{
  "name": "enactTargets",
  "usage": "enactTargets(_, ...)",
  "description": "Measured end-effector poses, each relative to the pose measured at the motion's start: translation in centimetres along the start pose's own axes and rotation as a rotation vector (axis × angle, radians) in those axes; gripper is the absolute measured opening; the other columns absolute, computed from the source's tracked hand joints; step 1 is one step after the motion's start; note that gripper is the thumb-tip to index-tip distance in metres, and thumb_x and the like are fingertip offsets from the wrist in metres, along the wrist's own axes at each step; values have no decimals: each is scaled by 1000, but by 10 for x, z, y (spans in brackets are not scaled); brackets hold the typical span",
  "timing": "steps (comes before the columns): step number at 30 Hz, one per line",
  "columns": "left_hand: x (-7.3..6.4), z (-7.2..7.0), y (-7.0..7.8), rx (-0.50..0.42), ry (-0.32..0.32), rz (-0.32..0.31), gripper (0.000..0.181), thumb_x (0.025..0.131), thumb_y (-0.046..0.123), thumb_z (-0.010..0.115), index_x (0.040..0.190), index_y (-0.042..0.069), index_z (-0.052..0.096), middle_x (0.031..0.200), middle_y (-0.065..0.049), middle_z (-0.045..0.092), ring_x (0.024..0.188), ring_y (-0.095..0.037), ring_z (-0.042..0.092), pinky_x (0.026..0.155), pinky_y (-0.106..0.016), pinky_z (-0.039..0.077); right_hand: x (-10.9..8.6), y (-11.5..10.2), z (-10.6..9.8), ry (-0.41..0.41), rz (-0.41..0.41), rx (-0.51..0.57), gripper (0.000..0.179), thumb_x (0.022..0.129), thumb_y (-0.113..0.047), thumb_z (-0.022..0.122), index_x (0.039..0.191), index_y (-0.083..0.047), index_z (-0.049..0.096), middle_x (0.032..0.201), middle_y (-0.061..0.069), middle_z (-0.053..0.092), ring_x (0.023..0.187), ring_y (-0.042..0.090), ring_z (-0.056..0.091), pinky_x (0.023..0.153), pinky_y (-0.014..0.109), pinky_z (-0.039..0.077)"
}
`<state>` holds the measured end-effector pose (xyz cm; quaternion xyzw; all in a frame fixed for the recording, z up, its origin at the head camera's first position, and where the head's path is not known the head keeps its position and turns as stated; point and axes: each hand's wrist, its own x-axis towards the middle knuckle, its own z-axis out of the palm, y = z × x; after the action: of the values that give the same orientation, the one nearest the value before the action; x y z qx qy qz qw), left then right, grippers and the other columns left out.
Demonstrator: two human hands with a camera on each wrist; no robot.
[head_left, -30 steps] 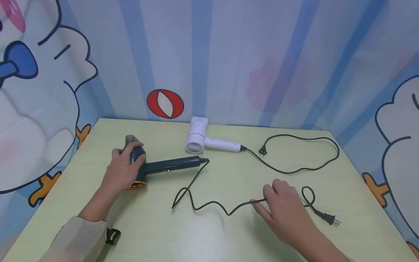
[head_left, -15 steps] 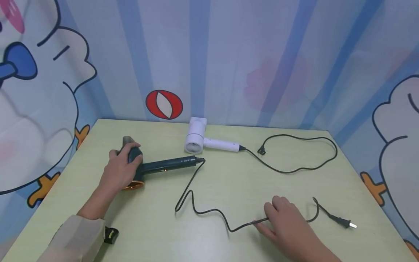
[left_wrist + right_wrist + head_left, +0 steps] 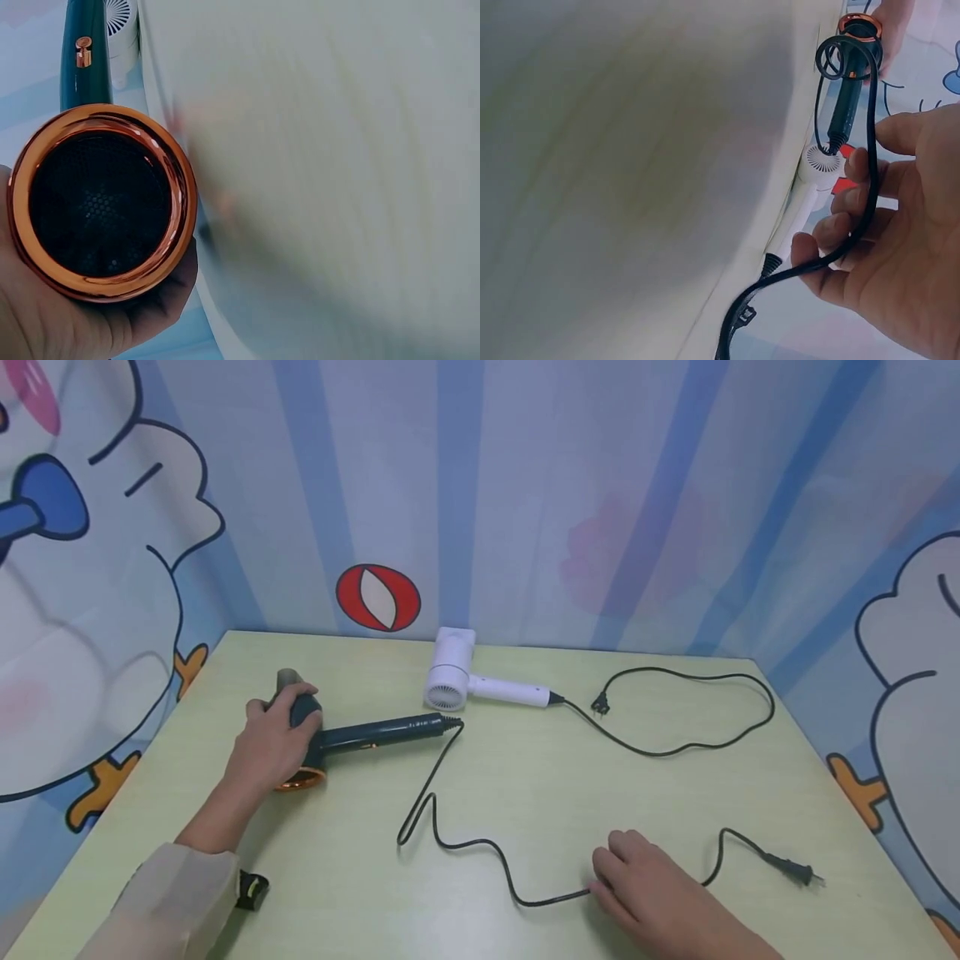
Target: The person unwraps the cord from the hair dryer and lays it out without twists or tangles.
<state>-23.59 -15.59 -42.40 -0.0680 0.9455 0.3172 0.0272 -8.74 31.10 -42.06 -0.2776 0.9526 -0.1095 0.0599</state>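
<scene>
My left hand [image 3: 270, 739] grips the head of a dark green hair dryer [image 3: 382, 733] at the table's left, its handle pointing right. Up close in the left wrist view, its copper-coloured rim [image 3: 184, 161] faces the camera, the palm and fingers cupped around the head. A black power cord [image 3: 491, 843] runs from the handle in bends to my right hand [image 3: 652, 893] near the front edge. The right wrist view has the cord [image 3: 874, 135] passing between the thumb and curled fingers. Beyond that hand, the two-pin plug [image 3: 795, 870] lies to the right.
A white hair dryer [image 3: 510, 692] lies at the back middle of the pale table [image 3: 360, 877]. Its black cord [image 3: 686, 748] makes a wide loop at the back right, ending in a plug [image 3: 600, 703]. A printed curtain [image 3: 510, 510] surrounds the table's back and sides.
My right hand has moved toward the table's near edge with the cord. The plug has slid right and nearer, and its small loop has opened out. The green dryer has shifted slightly left.
</scene>
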Motion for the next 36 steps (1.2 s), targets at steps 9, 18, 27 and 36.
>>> enactTargets(9, 5, 0, -1, 7, -21, -17, 54, 105, 49, 35, 155, 28, 31, 143, -39, 23, 98, -52, 54, 64, -42, 49, -4, 4, 2, -57, -88, 14, 31, 93, -11, 66, 81, -33, 47, 76, -18, 32, 71, 5, 31, 68, 23, 29)
enactTargets(18, 11, -1, -1, 37, -40, -20, 54, 105, 49, 35, 155, 26, 31, 140, -40, 25, 98, -52, 54, 64, -42, 49, -6, 5, 0, -307, 34, 57, 21, 85, -42, 78, 88, -29, 63, 75, -20, 48, 69, 3, 41, 66, 28, 40)
enactTargets(27, 15, -7, -4, 95, -58, 13, 52, 106, 44, 37, 153, 22, 34, 139, -43, 27, 94, -51, 55, 63, -42, 50, -12, 7, 2, -379, 245, 151, 19, 92, -20, 73, 84, -35, 64, 73, -20, 56, 65, 5, 49, 62, 31, 46)
enactTargets(36, 22, -11, -14, 148, -67, 13, 54, 106, 46, 37, 153, 20, 33, 136, -45, 27, 90, -51, 54, 62, -45, 49, -18, 14, -6, -235, 417, 25, 27, 95, -30, 70, 73, -24, 54, 59, -8, 49, 55, 9, 43, 55, 28, 35)
